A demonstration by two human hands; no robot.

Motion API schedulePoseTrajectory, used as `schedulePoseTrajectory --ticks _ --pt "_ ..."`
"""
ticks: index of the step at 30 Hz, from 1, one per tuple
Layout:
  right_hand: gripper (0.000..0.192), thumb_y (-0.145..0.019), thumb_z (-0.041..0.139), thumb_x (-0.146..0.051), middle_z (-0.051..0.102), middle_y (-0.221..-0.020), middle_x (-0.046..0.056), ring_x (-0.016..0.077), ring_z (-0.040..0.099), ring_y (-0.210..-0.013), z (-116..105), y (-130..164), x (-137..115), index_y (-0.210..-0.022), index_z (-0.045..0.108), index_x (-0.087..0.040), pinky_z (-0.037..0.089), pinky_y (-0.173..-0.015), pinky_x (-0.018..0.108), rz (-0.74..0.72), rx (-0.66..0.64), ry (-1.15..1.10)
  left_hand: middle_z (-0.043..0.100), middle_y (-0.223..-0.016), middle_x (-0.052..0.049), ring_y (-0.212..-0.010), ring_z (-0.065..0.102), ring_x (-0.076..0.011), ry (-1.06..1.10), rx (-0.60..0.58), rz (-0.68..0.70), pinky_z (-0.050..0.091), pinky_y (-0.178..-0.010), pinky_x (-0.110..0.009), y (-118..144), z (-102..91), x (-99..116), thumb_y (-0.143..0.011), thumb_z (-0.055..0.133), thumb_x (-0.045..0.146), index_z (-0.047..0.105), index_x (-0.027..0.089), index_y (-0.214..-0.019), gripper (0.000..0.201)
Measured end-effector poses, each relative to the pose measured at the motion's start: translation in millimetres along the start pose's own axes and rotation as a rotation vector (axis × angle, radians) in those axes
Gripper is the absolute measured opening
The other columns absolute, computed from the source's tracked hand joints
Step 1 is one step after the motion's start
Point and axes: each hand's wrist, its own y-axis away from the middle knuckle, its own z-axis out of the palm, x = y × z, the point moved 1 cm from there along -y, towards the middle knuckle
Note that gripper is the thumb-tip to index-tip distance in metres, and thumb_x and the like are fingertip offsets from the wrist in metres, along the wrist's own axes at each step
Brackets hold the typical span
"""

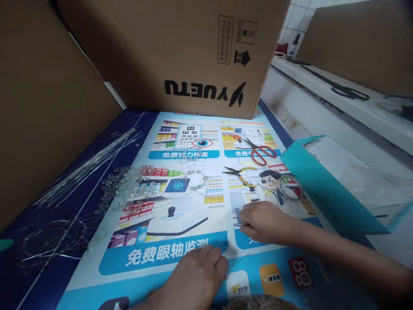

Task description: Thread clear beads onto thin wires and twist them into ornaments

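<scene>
My left hand (196, 275) lay nearest me, knuckles up on the printed poster (180, 254), fingers curled closed; whether they pinched anything I cannot tell. Just beyond, my right hand (264, 221) pinched a thin wire (238, 217), its fingertips pressed to the poster. Farther off lay yellow-handled pliers (241, 174), clear beads (135, 187) and red scissors (260, 150). Behind them stood the cardboard box (180, 51).

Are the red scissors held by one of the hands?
No, the red scissors lie on the poster, apart from both hands, near the cardboard box.
</scene>
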Motion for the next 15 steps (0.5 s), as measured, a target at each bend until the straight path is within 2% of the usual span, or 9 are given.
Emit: schedulePoseTrajectory --ticks 4,10,15 --pt "0.02 -0.084 0.043 -0.029 0.063 -0.078 0.006 0.0178 0.055 -0.071 7.5 -0.9 -9.5 -0.077 0.057 -0.016 0.03 -0.058 0.027 0.038 0.051 0.012 0.061 -0.074 -0.002 -0.063 0.058 -0.0225 -0.051 0.017 0.041 0.047 -0.05 -0.032 -2.9 1.3 -1.1 -0.075 0.054 0.008 0.052 0.019 -0.076 0.011" --pt "0.017 -0.082 0.044 -0.027 0.062 -0.076 0.006 0.0188 0.056 -0.069 13.2 -13.4 -16.9 -0.075 0.057 -0.017 0.03 -0.057 0.029 0.064 0.104 0.031 0.063 -0.071 -0.001 -0.058 0.058 -0.02 -0.158 0.059 0.106 0.043 -0.046 -0.029 -12.8 -5.3 -4.8 -0.074 0.061 0.014 0.051 0.018 -0.075 0.01" --pt "0.016 -0.081 0.043 -0.026 0.061 -0.077 0.005 0.0197 0.056 -0.07 13.8 -28.6 -17.9 -0.077 0.056 -0.017 0.033 -0.056 0.029 0.047 0.153 0.042 0.06 -0.063 -0.001 -0.053 0.056 -0.0175 -0.248 0.155 0.126 0.035 -0.04 -0.025 -20.0 5.0 -12.4 -0.077 0.058 0.014 0.049 0.018 -0.069 0.013"
